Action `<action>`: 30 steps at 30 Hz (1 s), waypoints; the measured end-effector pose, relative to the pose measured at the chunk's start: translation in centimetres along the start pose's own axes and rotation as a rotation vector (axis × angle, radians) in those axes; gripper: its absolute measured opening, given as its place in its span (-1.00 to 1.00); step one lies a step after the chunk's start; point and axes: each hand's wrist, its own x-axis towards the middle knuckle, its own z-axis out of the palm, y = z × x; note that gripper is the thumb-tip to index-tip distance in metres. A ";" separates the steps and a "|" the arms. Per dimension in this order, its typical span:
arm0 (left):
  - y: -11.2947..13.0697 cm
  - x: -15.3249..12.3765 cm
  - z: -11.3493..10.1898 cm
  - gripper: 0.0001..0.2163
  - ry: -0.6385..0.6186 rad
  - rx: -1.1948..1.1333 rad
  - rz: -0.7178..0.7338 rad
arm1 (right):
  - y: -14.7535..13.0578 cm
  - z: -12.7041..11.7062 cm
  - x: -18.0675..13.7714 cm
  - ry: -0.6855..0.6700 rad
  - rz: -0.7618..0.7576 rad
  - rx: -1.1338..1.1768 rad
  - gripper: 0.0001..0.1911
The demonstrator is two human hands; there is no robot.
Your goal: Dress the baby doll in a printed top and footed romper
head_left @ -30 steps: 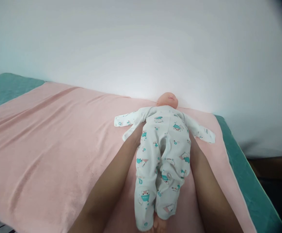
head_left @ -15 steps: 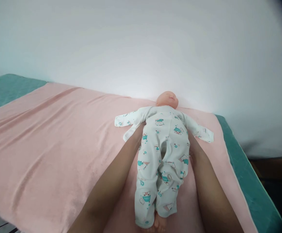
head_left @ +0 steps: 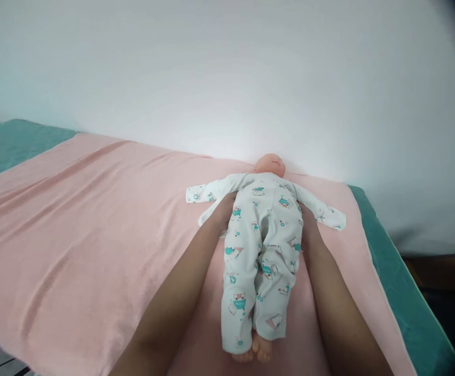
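In the head view, the dressed doll (head_left: 270,209) lies face up on the pink blanket (head_left: 106,245), head by the wall (head_left: 212,68), feet towards you. Your left hand (head_left: 225,209) and right hand (head_left: 308,216) touch opposite sides of its printed trousers (head_left: 241,261). The fingers are hidden, so you cannot tell how far open they are or whether they grip anything.

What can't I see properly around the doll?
Head view: most fingers of the left hand and right hand, hidden by the outfit on the doll.
Head view: near edge of the pink blanket, partly cut off by the picture's bottom.
Head view: the outfit's tiniest print details, too small to make out.
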 end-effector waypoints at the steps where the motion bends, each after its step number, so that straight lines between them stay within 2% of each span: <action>1: -1.0 -0.9 -1.3 -0.79 -0.021 -0.005 -0.013 | 0.2 -0.3 0.2 0.002 0.011 -0.011 -0.58; 3: -2.3 -2.0 -3.4 -0.79 -0.133 -0.003 -0.019 | 0.4 -1.3 0.6 -0.001 0.019 -0.026 -0.58; 5: -2.5 -2.2 -4.8 -0.79 -0.156 0.125 0.029 | 0.1 -2.3 0.7 -0.017 0.023 -0.048 -0.60; 8: -1.7 -1.9 -5.3 -0.80 -0.007 0.471 0.142 | -0.8 -3.2 0.4 0.029 -0.030 -0.182 -0.65; 11: -0.9 -1.6 -4.8 -0.77 0.176 0.683 0.292 | -1.7 -2.7 -0.1 0.217 -0.244 -0.436 -0.72; 13: -0.9 -1.2 -4.4 -0.77 0.185 0.711 0.473 | -2.0 -1.7 -0.2 0.263 -0.393 -0.494 -0.73; 15: -1.3 -0.6 -4.1 -0.77 0.115 0.686 0.673 | -2.1 -0.8 0.0 0.186 -0.499 -0.432 -0.71; 17: -1.7 0.2 -4.0 -0.79 0.057 0.638 0.797 | -2.0 -0.4 0.6 0.054 -0.565 -0.372 -0.71; 20: -2.1 1.0 -4.1 -0.83 0.002 0.585 0.790 | -1.9 -0.6 1.9 -0.078 -0.585 -0.407 -0.76; 25: -1.3 0.9 -4.3 -0.84 -0.112 0.541 0.702 | -2.7 -1.4 3.2 -0.243 -0.506 -0.466 -0.71; 27: -0.9 1.0 -4.2 -0.85 -0.129 0.534 0.700 | -3.4 -1.3 3.4 -0.260 -0.489 -0.539 -0.72; 30: -0.5 1.9 -3.7 -0.87 -0.100 0.575 0.677 | -4.3 -0.8 3.8 -0.190 -0.518 -0.717 -0.75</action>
